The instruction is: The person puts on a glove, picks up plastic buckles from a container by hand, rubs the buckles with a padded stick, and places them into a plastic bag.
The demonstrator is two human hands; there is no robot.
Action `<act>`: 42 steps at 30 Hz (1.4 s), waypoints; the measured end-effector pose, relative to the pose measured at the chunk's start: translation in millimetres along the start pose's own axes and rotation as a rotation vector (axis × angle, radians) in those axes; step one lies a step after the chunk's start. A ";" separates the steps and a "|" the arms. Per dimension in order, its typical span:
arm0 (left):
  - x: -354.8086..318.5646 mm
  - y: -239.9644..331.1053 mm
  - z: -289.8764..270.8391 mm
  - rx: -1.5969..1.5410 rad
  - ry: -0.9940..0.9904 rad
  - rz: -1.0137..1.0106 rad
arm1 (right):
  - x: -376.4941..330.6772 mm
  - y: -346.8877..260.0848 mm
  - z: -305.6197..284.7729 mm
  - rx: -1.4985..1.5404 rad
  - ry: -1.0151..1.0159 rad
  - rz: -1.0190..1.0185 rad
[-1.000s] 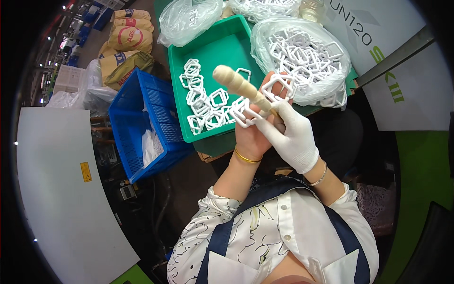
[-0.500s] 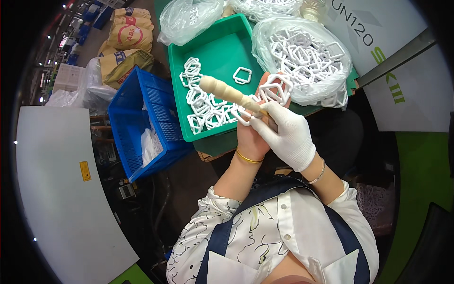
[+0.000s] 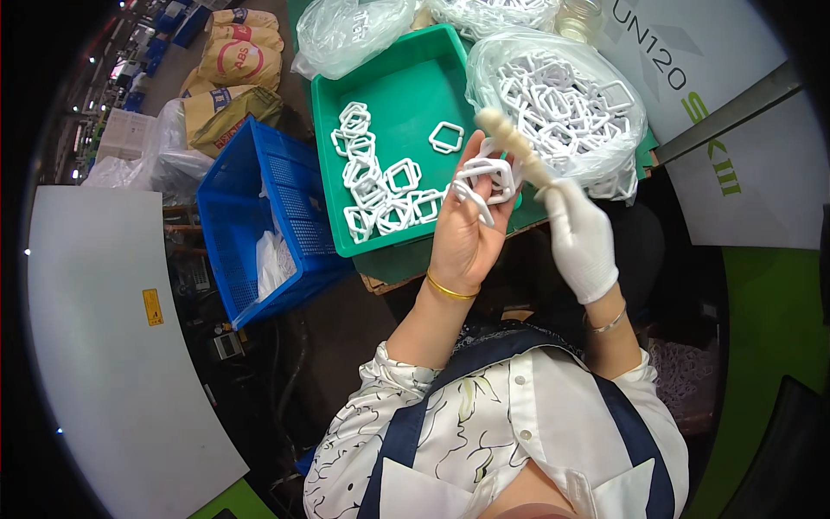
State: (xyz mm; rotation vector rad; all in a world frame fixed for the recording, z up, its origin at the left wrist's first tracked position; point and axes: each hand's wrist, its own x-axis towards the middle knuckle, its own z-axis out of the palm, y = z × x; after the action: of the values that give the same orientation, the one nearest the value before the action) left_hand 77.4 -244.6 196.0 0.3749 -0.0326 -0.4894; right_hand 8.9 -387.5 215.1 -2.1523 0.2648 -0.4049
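My left hand [image 3: 467, 238], bare, has its fingers closed round several white plastic frames [image 3: 497, 177] at the front right of the green tray [image 3: 393, 65]. My right hand [image 3: 584, 238] wears a white knitted glove and grips the near, thin end of a stick-like tool [image 3: 521, 149]. This tool is pale beige and knobbly, slightly smeared by motion; its far part slants up and left past the held frames, and its exact kind cannot be made out. More loose white frames [image 3: 367, 186] lie in the tray's left and front part, and a single frame [image 3: 446, 137] lies apart on its right.
A clear plastic bag [image 3: 562, 112] heaped with white frames stands right of the tray. Another plastic bag [image 3: 354, 35] lies behind it. At the left is a blue crate [image 3: 251, 216] with white plastic inside, near brown sacks [image 3: 242, 56]. A metal bar [image 3: 735, 117] slants at the right.
My right hand has moved right and a little toward me, carrying the tool away from the held frames. The frames in my left hand have tilted; that hand stays almost in place.
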 end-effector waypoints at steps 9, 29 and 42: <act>56.9 51.3 90.0 0.613 -0.308 0.691 | 8.1 43.0 -59.5 -0.002 0.387 0.130; 133.1 -14.4 38.5 2.101 -1.002 0.589 | -24.9 138.0 -76.7 -0.171 0.452 0.373; 155.9 13.2 32.0 2.549 -0.924 0.577 | -29.3 139.1 -71.9 -0.235 0.480 0.295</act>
State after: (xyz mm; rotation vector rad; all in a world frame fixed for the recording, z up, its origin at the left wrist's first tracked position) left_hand 217.2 -317.3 221.5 2.4719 -1.7353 0.3184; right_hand -51.0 -511.0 134.2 -2.1687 0.9277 -0.7442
